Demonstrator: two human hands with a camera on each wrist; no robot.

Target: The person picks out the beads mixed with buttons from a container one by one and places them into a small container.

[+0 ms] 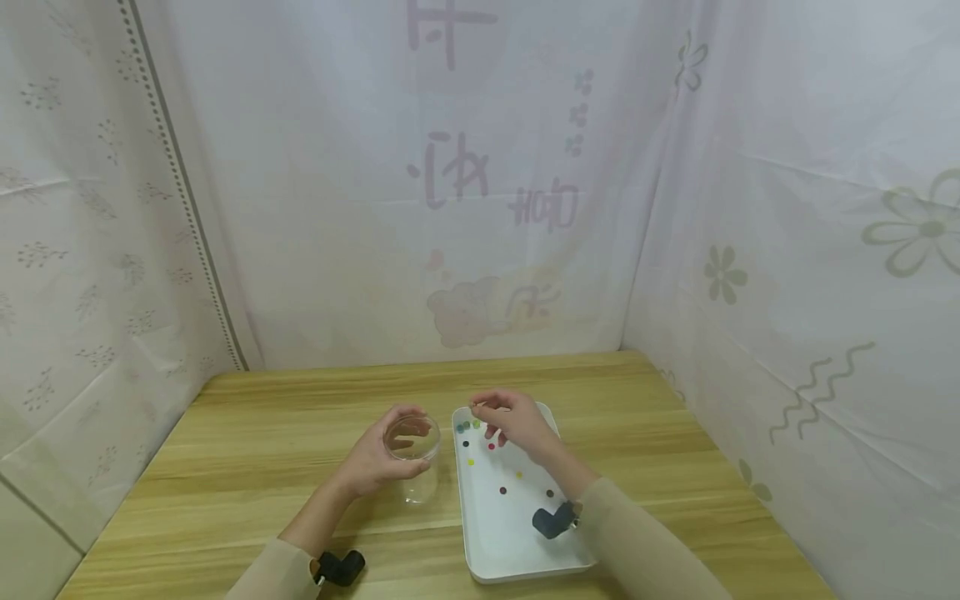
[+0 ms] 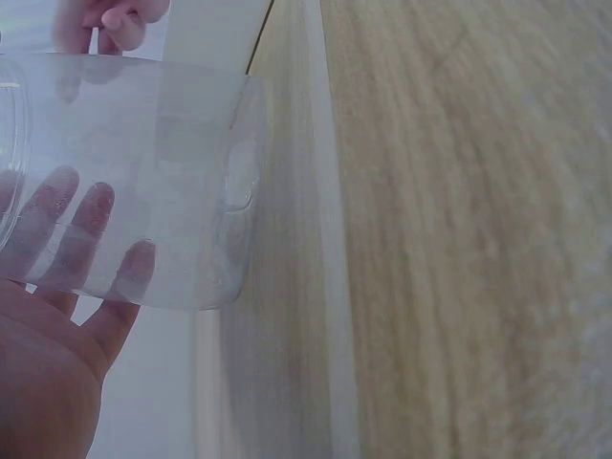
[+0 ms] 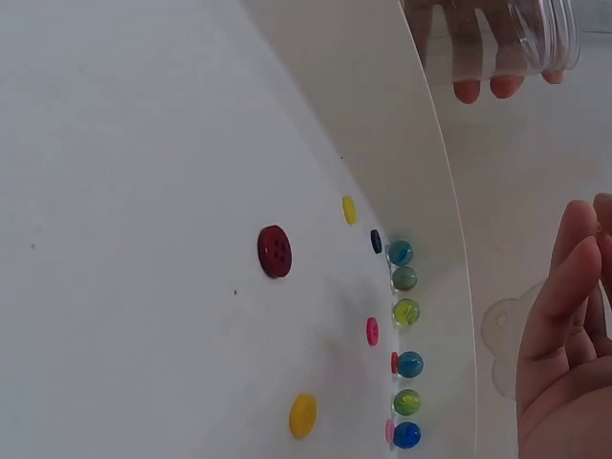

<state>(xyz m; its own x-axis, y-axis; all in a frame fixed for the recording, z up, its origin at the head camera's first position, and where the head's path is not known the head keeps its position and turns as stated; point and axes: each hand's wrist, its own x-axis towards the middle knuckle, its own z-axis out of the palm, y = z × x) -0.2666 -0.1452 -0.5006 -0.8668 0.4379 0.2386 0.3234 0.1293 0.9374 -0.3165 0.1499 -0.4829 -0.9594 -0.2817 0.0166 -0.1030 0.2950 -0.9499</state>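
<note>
My left hand (image 1: 367, 460) grips a clear plastic jar (image 1: 420, 490), fingers and thumb around it near its open mouth. The jar is upright beside a white tray (image 1: 487, 546), and nothing shows inside it. Over the tray's far end, my right hand (image 1: 519, 427) pinches a small thing between thumb and fingertips, mostly hidden; I cannot tell its kind. Several glass marbles (image 3: 406, 312), blue and green, lie in a row along the tray's far wall. Among the buttons on the tray floor are a dark red button (image 3: 274, 251) and a yellow button (image 3: 303, 416).
The tray stands on a wood-grain table (image 1: 300, 400), its raised rim between the jar and the buttons. Printed white curtains (image 1: 337, 208) hang along the back and both sides. A black wrist mount (image 1: 553, 521) on the right arm overhangs the tray.
</note>
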